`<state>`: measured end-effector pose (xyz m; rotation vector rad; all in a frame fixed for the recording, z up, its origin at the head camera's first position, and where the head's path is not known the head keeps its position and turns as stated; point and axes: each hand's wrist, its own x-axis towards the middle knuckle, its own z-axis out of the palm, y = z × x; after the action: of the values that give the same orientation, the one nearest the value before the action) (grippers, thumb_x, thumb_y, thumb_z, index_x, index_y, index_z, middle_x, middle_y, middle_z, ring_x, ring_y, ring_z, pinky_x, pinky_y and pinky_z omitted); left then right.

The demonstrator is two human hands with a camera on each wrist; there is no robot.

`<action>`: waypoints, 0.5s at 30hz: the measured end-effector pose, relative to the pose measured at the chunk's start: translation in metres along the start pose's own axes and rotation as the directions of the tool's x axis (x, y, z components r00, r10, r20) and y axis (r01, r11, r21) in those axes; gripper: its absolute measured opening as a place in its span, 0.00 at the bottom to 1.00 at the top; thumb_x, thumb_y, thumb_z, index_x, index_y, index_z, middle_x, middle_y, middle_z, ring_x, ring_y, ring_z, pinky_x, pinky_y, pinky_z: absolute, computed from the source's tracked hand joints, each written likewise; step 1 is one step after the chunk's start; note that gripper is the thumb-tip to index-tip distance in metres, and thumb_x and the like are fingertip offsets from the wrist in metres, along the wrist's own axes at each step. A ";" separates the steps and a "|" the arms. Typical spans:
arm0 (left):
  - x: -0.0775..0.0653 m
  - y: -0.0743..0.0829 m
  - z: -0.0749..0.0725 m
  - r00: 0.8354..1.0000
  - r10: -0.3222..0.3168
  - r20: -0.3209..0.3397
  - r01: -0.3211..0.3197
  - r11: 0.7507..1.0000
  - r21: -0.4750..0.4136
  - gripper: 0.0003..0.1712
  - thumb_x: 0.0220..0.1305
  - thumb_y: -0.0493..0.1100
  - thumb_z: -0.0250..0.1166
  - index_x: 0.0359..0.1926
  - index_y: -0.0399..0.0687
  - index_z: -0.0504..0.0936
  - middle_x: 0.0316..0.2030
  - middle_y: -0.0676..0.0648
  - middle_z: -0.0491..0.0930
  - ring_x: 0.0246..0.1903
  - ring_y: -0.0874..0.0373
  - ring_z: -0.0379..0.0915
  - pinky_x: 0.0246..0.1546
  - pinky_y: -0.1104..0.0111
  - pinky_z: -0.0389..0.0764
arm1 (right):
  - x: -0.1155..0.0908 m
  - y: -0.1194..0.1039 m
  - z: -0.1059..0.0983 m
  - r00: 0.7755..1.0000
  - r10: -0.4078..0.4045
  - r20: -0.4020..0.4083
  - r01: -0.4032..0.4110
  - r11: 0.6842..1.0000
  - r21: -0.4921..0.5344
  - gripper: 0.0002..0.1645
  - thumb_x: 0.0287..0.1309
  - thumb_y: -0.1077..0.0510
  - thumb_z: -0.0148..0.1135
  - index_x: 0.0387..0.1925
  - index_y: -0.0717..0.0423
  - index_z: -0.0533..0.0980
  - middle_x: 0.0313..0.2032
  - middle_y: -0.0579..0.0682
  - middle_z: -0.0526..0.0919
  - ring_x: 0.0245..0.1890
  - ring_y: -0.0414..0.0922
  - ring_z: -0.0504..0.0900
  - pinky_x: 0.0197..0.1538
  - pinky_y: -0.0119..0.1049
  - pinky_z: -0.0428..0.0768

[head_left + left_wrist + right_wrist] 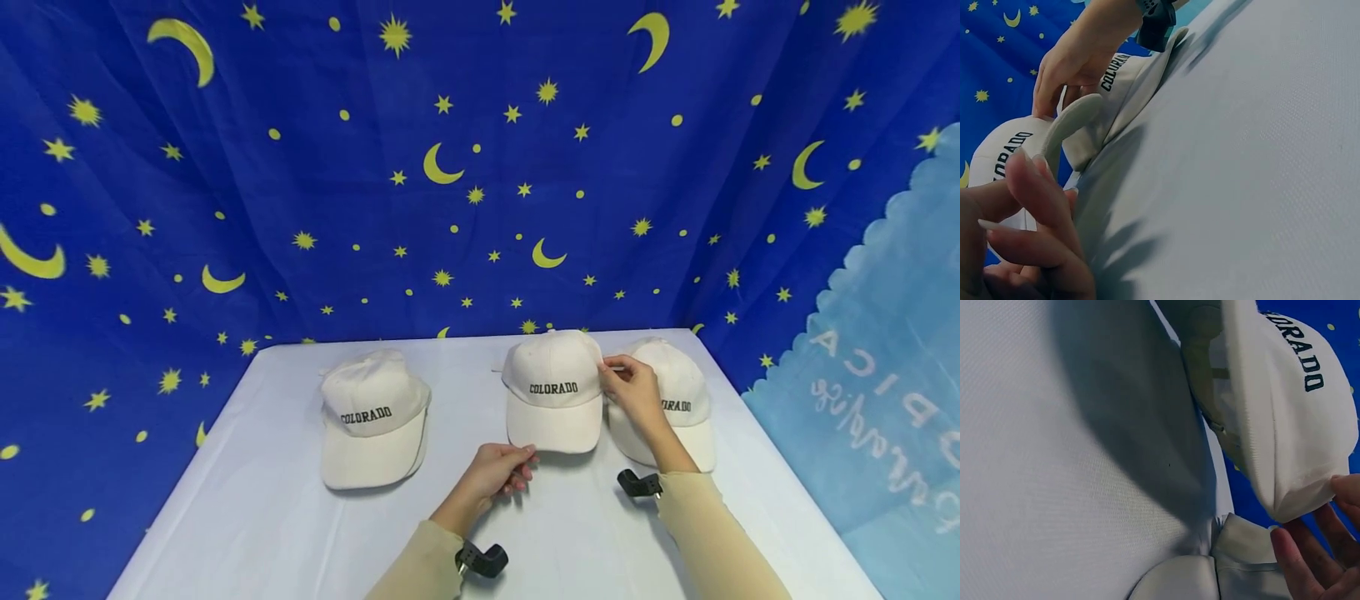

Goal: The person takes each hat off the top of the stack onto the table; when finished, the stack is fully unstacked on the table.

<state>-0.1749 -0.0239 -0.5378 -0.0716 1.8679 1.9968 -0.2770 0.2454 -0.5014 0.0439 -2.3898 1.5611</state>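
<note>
A white baseball cap point(553, 417) lettered COLORADO is held up between both hands over the white table. My left hand point(497, 475) pinches the lower left corner of its brim point(1075, 119) between thumb and fingers. On the other side, my right hand point(633, 387) grips the edge of the crown point(1310, 450), thumb on the outside and fingers beneath. From the right wrist, the cap's hollow inside shows, with its shadow on the cloth. A similar white cap point(693, 387) sits at the right, partly hidden behind my right hand and wrist.
On the left of the table point(277, 500) lie white COLORADO caps point(371, 458), stacked so that a second brim shows under the top one. A blue curtain point(360, 208) with stars and moons closes off the back and sides. A light blue cloth point(885, 375) hangs at the right.
</note>
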 end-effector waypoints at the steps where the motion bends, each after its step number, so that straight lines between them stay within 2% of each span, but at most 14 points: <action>1: 0.000 -0.001 0.000 1.000 -0.006 0.003 0.006 1.000 0.000 0.19 0.72 0.48 0.65 0.42 0.31 0.86 0.19 0.53 0.78 0.13 0.70 0.70 0.12 0.80 0.64 | 0.000 0.000 0.000 1.000 0.003 0.002 -0.003 1.000 -0.013 0.16 0.69 0.56 0.65 0.47 0.68 0.82 0.43 0.67 0.86 0.35 0.40 0.85 0.35 0.29 0.85; 8: -0.001 0.000 -0.002 0.999 -0.048 0.021 0.048 0.999 0.003 0.24 0.73 0.53 0.62 0.45 0.32 0.85 0.20 0.53 0.79 0.13 0.69 0.71 0.12 0.80 0.64 | -0.001 0.001 -0.001 1.000 0.005 0.014 -0.003 0.991 -0.135 0.14 0.68 0.59 0.66 0.46 0.67 0.83 0.44 0.64 0.87 0.41 0.54 0.88 0.36 0.22 0.79; 15: 0.000 0.005 -0.001 0.994 -0.107 0.035 0.107 0.994 0.004 0.26 0.72 0.56 0.60 0.48 0.35 0.84 0.21 0.53 0.80 0.13 0.67 0.73 0.11 0.80 0.63 | 0.003 0.006 -0.004 1.000 0.014 0.024 -0.009 0.983 -0.184 0.15 0.69 0.58 0.65 0.48 0.67 0.82 0.46 0.65 0.86 0.46 0.57 0.87 0.41 0.23 0.78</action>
<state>-0.1763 -0.0250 -0.5330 -0.1327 1.8057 1.9122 -0.2803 0.2516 -0.5047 0.0116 -2.5473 1.3447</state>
